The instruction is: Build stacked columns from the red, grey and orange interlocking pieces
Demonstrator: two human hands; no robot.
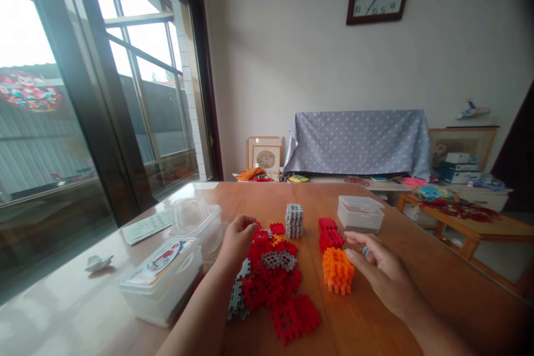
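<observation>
My left hand [238, 238] hovers over the far left side of a pile of red interlocking tiles [273, 283]. Its fingertips are pinched together, and whatever they hold is hidden. Notched grey tiles [278, 260] and a small orange piece [276, 240] lie among the red ones. To the right of an orange stack of tiles [337, 271] is my right hand [381, 264], thumb and index finger reaching toward the stack. A small grey piece [366, 251] shows within its curled fingers. Red stacks [331, 240] stand behind the orange one, and a grey stack [294, 220] stands upright beyond the pile.
A lidded plastic box with a printed label [161, 275] sits at left, beside clear containers [194, 219]. Another clear box [360, 214] stands at the table's far right. A paper sheet [146, 228] and a crumpled grey-white item [99, 263] lie on the left.
</observation>
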